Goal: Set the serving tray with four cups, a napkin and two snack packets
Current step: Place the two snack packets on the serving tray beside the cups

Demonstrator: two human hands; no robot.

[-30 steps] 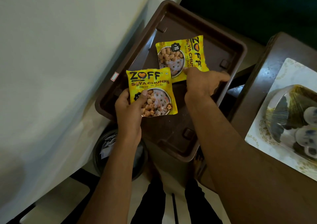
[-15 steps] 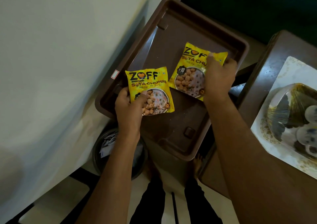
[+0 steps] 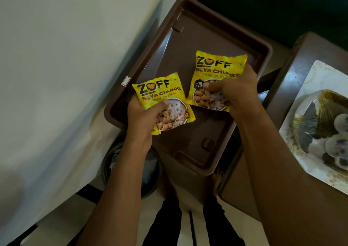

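Note:
A brown plastic serving tray (image 3: 211, 38) lies slanted between a white-covered surface and a dark wooden table. Two yellow soya-chunk snack packets are over it. My left hand (image 3: 143, 117) grips the lower left corner of the left packet (image 3: 160, 93), thumb on its face. My right hand (image 3: 235, 93) holds the right packet (image 3: 216, 66) by its lower right side, thumb pressed on the front. Both packets face up with their print upright to me. Whether they rest on the tray floor or hover just above it I cannot tell.
A white patterned plate (image 3: 310, 87) with wrapped round items under clear film stands on the dark wooden table (image 3: 293, 61) at right. A dark round bin (image 3: 152, 172) sits on the floor below the tray. My legs (image 3: 169, 223) and bare feet show at the bottom.
My right hand turned the right packet from sideways to upright and now holds it beside the left one. The left hand and its packet barely moved.

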